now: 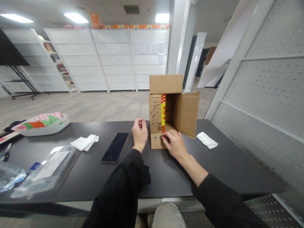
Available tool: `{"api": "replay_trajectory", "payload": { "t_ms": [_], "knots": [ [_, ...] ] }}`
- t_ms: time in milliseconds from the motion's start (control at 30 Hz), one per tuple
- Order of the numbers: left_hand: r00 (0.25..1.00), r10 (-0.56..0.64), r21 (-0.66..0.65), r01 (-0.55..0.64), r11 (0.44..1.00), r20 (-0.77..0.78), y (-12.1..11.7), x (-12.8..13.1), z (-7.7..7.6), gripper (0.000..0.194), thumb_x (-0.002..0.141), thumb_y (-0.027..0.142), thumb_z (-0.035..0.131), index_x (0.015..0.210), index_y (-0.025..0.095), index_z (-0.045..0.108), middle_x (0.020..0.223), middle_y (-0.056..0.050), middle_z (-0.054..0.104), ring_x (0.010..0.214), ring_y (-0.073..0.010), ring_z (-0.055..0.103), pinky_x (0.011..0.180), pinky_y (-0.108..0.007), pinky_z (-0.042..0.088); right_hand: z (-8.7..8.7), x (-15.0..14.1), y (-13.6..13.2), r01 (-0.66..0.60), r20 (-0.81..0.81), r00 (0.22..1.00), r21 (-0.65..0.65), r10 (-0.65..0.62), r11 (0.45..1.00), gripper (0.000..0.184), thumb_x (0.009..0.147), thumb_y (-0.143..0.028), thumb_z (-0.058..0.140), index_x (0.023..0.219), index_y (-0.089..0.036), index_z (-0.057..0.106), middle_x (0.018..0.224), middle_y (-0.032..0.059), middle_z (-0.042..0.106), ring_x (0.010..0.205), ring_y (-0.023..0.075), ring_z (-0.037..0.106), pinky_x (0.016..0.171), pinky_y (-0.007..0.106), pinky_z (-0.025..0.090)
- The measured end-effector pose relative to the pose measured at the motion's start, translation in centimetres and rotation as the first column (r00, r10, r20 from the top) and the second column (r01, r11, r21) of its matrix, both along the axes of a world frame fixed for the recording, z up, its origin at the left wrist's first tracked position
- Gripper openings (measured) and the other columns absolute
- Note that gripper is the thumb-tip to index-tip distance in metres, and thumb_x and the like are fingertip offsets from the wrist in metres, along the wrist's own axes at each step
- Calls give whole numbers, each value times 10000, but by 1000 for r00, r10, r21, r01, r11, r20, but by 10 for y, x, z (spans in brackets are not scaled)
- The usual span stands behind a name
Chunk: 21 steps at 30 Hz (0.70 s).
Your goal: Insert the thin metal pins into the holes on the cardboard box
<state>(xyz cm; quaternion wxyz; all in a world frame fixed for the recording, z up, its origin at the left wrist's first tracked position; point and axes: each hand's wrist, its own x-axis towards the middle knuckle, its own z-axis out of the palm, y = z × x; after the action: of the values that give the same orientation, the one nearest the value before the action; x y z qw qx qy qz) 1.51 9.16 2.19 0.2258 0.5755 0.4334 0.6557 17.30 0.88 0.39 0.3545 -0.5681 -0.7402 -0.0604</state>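
Observation:
A cardboard box point(178, 110) stands on the dark table with its flaps spread. Its left front panel point(155, 110) is dotted with several small grey metal heads, beside a red and yellow tape strip. The lower flap point(155, 144) hangs toward me with a few more heads on it. My right hand point(174, 143) is at that flap, thumb and finger pinched together; whatever is between them is too small to name. Left of the box, my left hand point(140, 133) is raised with its fingers curled closed, their contents hidden. Below the flap lie several long thin nails point(165, 155).
A phone point(115, 147) lies left of my left hand, with folded tissue point(85, 142) beyond it. Further left are a clear plastic case point(48, 171), a plastic bottle point(10, 177) and a white basket point(45, 128). Another tissue point(207, 140) sits right of the box, near a perforated panel point(266, 95).

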Motion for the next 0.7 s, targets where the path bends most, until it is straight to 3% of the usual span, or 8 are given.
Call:
{"api": "replay_trajectory", "payload": {
  "t_ms": [400,700],
  "knots": [
    [1000,0,1,0,1000,-9,2,-1,-1,99,878,271,512,820,198,546,699,9,591,646,-122,552,624,-235,417,6,-1,-10,-74,-36,997,-86,71,994,108,860,-161,505,879,-204,602,885,34,656,891,198,583,817,348,317],
    [1000,1,-9,-1,1000,4,2,-1,-2,106,882,284,512,835,198,551,721,6,601,657,-122,557,636,-238,418,8,-3,-25,-240,53,965,-225,258,944,262,714,-51,449,896,-213,546,935,31,629,957,210,548,857,358,297]
  ]
}}
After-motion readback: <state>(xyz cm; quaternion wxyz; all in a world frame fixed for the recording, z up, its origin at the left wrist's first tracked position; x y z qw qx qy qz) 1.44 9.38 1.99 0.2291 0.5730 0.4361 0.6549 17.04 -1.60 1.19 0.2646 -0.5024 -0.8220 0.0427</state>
